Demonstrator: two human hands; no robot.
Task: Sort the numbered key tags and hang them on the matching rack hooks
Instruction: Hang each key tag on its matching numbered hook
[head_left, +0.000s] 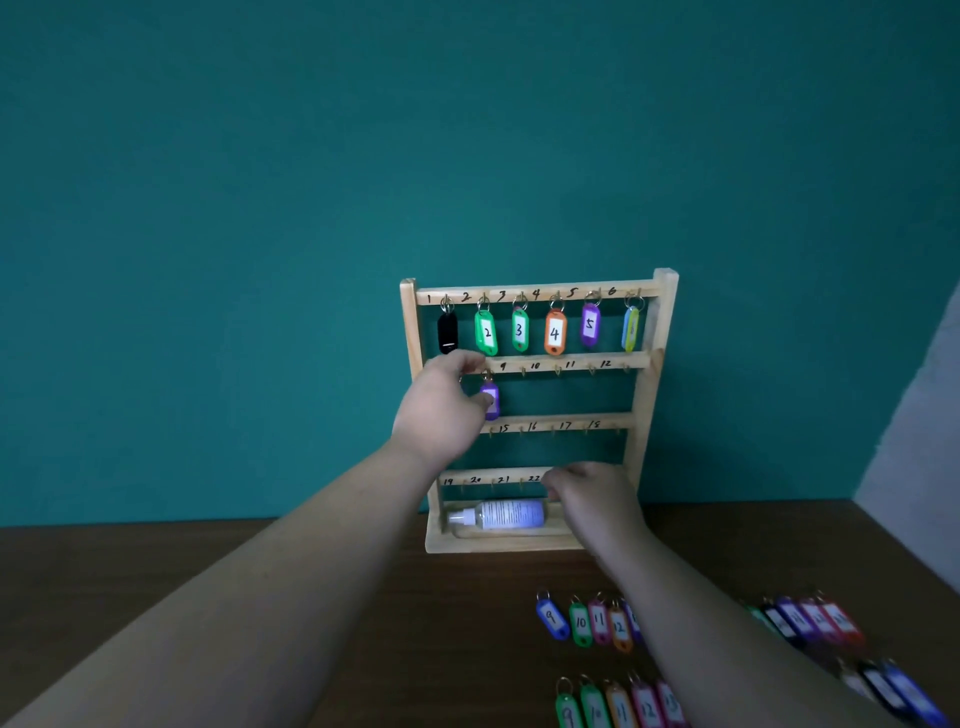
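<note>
Lying nearest the camera, the loose key tags (582, 622) sat in rows on the table (363, 597), below and behind the right hand (597, 501), on both sides of its forearm. The forearm covered part of each row, and the lowest rows were cut off by the frame edge. Legible numbers ran from 9 to 12; the tags to the outer side of the forearm were too blurred to read.

The right hand was at the lowest rail of the rack (644, 395), just past the number 22, with its fingers curled. Motion blur prevented any determination of whether it held anything. A bottle (506, 514) lay on its side in the rack's base tray, just inboard of and below this hand.

The left hand (439, 415) was higher, at the second rail. It held the purple tag (491, 408), which hung from a hook just beyond its thumb; the thumb covered the label. This hand also hid the first numbers on the second and third rails.

Above the left hand, six hung tags (555, 332) occupied the top rail. Tags 2 to 5 were readable. A teal wall (311, 156) stood behind.
</note>
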